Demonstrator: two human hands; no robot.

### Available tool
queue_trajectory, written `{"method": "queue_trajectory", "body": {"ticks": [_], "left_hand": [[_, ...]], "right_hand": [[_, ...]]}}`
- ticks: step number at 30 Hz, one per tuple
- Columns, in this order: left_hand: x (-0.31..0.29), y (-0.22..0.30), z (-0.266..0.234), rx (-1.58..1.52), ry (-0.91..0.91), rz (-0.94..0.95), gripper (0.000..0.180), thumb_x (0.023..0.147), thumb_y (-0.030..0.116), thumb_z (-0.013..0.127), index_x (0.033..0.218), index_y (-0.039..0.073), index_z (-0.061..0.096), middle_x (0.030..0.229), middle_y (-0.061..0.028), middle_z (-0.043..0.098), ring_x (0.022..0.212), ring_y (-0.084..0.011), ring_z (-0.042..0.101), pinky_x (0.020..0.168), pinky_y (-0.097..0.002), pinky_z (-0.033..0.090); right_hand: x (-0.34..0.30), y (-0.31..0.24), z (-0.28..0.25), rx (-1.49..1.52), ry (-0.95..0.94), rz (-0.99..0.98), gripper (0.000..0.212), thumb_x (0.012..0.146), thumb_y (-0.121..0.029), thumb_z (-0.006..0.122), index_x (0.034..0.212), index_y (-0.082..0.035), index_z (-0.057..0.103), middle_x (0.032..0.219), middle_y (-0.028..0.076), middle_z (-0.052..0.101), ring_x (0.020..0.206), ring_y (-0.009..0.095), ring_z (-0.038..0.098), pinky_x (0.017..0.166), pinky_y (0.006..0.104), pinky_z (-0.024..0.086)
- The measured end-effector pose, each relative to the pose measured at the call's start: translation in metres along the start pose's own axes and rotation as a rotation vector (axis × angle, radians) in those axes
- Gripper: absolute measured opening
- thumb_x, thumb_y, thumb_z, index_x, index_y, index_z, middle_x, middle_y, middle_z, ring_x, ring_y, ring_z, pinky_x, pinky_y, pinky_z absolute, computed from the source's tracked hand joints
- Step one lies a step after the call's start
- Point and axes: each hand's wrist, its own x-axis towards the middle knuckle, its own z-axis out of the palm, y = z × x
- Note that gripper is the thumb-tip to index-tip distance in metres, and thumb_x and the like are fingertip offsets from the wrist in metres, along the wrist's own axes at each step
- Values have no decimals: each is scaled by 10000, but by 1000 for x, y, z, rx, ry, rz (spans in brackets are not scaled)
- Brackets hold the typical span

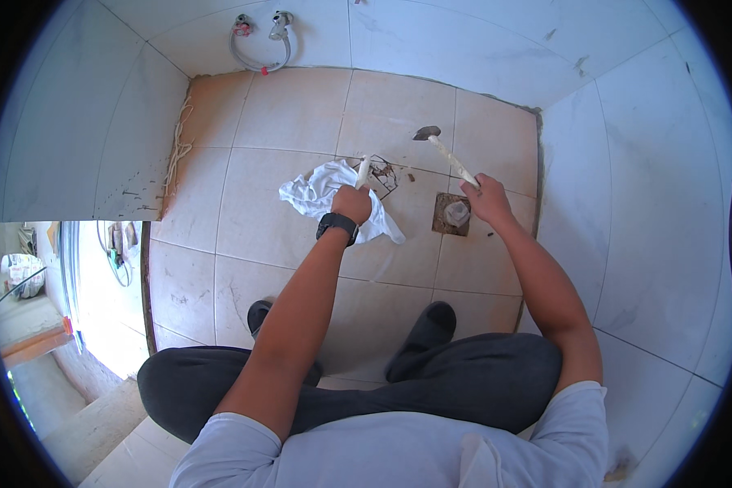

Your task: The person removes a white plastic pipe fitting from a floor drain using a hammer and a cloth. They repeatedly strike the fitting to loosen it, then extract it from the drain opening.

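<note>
My right hand (488, 199) is closed round the pale handle of a hammer (455, 160). Its dark head points away to the far left, above the floor tiles. My left hand (352, 203), with a black watch at the wrist, makes a fist round a short white stick (363, 169) that sticks out past the fingers; its lower part is hidden. Under and around that fist spreads a crumpled white cloth (311, 189). Just beyond it, a broken, diamond-shaped patch (385, 173) shows in the tile. Near my right hand is a square floor cutout (442, 224) with a plastic-covered pipe end (456, 214).
White tiled walls (626, 195) close in on the far side and right. A grey hose (262, 65) hangs from valves at the far wall. A pale cord (176, 154) lies along the left wall. Dark slippers (431, 325) are on my feet; a doorway opens at left.
</note>
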Motion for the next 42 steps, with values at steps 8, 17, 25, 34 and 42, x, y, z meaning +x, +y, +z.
{"method": "queue_trajectory", "body": {"ticks": [8, 17, 25, 34, 42], "left_hand": [[-32, 7, 10, 11, 99, 0, 497, 997, 374, 528, 1022, -106, 657, 1030, -340, 671, 1002, -460, 665, 872, -521, 522], [-30, 10, 25, -386, -55, -180, 418, 1011, 341, 533, 1074, -60, 632, 911, -239, 694, 792, -335, 709, 643, -444, 551], [-42, 17, 30, -935, -261, -202, 379, 1013, 368, 563, 966, 1, 644, 637, -17, 501, 507, -104, 489, 447, -312, 432], [-32, -3, 47, -204, 165, -5, 491, 989, 410, 531, 973, -64, 655, 953, -326, 673, 931, -504, 646, 821, -540, 503], [-44, 7, 58, -242, 166, 79, 513, 992, 416, 527, 959, -80, 653, 917, -316, 680, 896, -496, 654, 800, -526, 504]], "right_hand": [[0, -1, 0, -30, 2, -9, 474, 917, -451, 645, 874, 20, 609, 802, 243, 665, 819, 440, 663, 712, 497, 505], [1, -4, 0, -25, -22, -2, 481, 914, -464, 648, 877, 15, 616, 799, 239, 667, 819, 435, 666, 720, 498, 510], [6, -6, 3, 16, 69, -26, 489, 908, -443, 682, 840, 35, 601, 712, 217, 623, 672, 374, 636, 646, 446, 484], [6, -9, 6, 5, 23, 0, 487, 911, -444, 682, 841, 32, 607, 698, 214, 623, 666, 370, 642, 644, 445, 486], [2, -14, 4, -31, -70, 6, 468, 913, -456, 660, 895, 9, 616, 790, 213, 675, 780, 401, 676, 695, 475, 509]]}}
